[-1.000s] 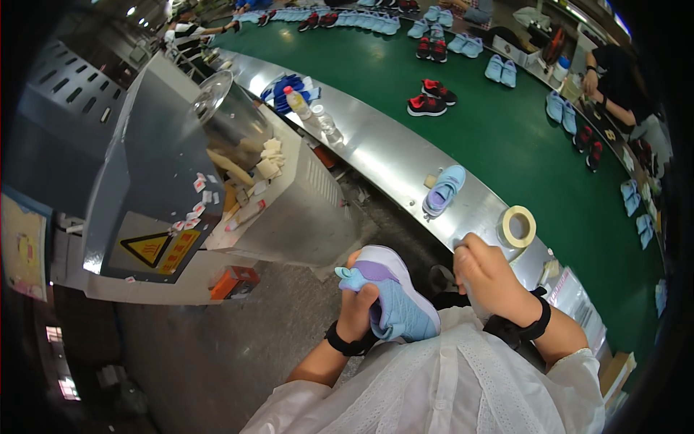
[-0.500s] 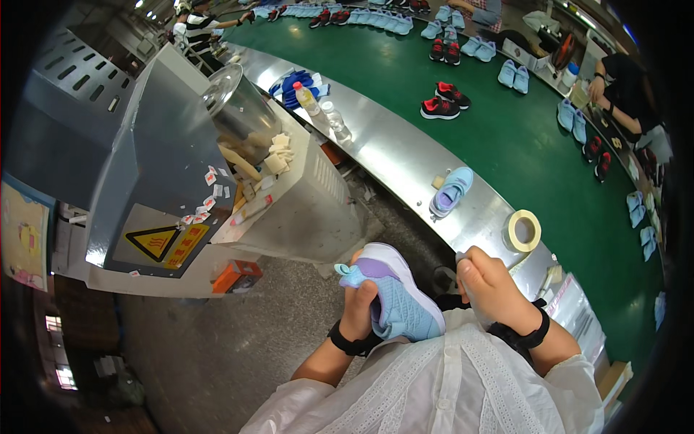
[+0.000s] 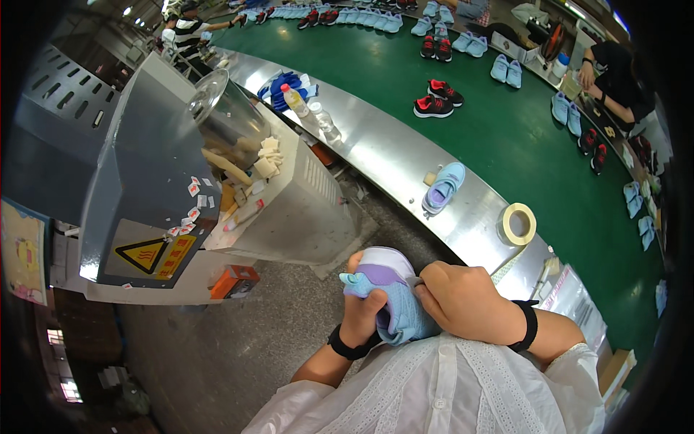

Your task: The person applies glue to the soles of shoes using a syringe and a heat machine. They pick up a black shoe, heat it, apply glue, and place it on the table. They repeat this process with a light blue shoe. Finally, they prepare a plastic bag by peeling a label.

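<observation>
A light blue sneaker (image 3: pixel 406 302) with purple trim and a white sole is held in front of my white blouse. My left hand (image 3: pixel 358 318) grips it at the heel, thumb at the collar beside the small pull tab. The knuckles of my right hand (image 3: pixel 471 302) face up, its curled fingertips pressed together against the side of the shoe near the sole. Whatever those fingertips hold is hidden. A matching light blue sneaker (image 3: pixel 444 188) lies on the metal ledge ahead, with a roll of cream tape (image 3: pixel 533 223) to its right.
A grey machine (image 3: pixel 155 159) with a heat warning label stands at left. Two bottles (image 3: pixel 324 121) and blue gloves (image 3: pixel 278 90) lie on the metal ledge (image 3: pixel 369 134). Beyond it runs a green conveyor (image 3: pixel 491 134) with red-and-black sneakers (image 3: pixel 434 107). A brush (image 3: pixel 543 275) rests at right; co-workers stand across.
My right hand has moved left from beside the ledge onto the sneaker. The sneaker has turned slightly in my left hand, and the whole view has shifted a little.
</observation>
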Demonstrator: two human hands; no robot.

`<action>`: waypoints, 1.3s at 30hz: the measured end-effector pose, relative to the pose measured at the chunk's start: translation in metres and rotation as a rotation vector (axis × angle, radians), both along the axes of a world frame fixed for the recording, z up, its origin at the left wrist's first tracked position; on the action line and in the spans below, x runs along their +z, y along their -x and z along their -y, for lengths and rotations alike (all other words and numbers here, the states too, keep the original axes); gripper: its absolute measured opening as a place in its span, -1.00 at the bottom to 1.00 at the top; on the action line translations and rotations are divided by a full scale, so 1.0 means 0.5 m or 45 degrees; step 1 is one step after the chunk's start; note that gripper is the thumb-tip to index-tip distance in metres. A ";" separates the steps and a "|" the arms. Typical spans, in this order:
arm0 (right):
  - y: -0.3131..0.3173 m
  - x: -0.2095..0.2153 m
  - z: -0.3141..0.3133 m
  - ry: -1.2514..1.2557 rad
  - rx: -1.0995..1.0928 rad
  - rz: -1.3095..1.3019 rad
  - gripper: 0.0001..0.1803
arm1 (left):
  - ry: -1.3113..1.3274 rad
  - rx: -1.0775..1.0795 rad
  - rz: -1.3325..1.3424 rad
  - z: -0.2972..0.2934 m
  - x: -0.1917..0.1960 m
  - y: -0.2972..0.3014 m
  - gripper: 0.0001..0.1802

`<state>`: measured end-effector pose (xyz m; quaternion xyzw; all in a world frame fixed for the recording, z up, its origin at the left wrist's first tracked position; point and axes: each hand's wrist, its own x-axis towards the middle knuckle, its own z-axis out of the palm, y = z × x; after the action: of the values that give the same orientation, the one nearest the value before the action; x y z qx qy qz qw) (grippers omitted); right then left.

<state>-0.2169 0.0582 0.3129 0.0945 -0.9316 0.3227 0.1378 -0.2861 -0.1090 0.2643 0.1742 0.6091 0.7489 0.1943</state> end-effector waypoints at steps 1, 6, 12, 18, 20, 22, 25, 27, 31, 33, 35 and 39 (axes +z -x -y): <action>0.000 0.002 0.001 -0.009 -0.003 0.004 -0.79 | 0.000 -0.002 -0.002 0.001 0.000 0.000 -0.14; 0.000 0.000 0.002 -0.018 -0.021 -0.008 -0.79 | -0.030 -0.019 -0.007 -0.005 -0.002 0.003 -0.14; 0.007 -0.105 -0.079 0.300 -0.410 0.111 -0.73 | 0.177 -0.079 -0.114 0.031 -0.056 0.013 -0.43; 0.003 -0.591 -0.281 0.313 -1.214 0.496 -0.74 | 0.094 0.092 0.273 0.014 -0.106 -0.005 -0.40; 0.009 -0.637 -0.298 0.281 -1.279 0.556 -0.76 | 0.152 0.117 0.335 0.017 -0.114 -0.004 -0.36; 0.012 -0.671 -0.321 0.239 -1.347 0.431 -0.77 | 0.205 0.096 0.406 0.009 -0.103 -0.004 -0.30; -0.008 -0.651 -0.319 0.219 -1.381 0.216 -0.77 | 0.293 0.118 0.433 -0.008 -0.085 -0.011 -0.21; -0.037 -0.603 -0.297 0.308 -1.331 -0.011 -0.77 | 0.303 0.167 0.434 -0.013 -0.084 -0.016 -0.21; -0.199 -0.557 -0.301 0.323 -1.635 0.182 -0.77 | 0.223 0.130 0.460 -0.033 -0.095 -0.013 -0.42; -0.295 -0.619 -0.361 -0.014 -1.863 0.089 -0.63 | 0.204 0.103 0.445 -0.051 -0.097 -0.009 -0.49; -0.339 -0.647 -0.406 -0.181 -2.019 0.189 -0.64 | 0.198 -0.004 0.379 -0.081 -0.086 -0.004 -0.55; -0.391 -0.722 -0.448 -0.087 -1.940 0.510 -0.61 | 0.168 -0.160 0.230 -0.128 -0.039 -0.011 -0.53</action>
<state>-0.0216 0.2822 -0.0480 -0.6258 -0.7562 0.1216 0.1475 -0.2806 -0.0448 0.2448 0.1307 0.6249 0.7063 0.3059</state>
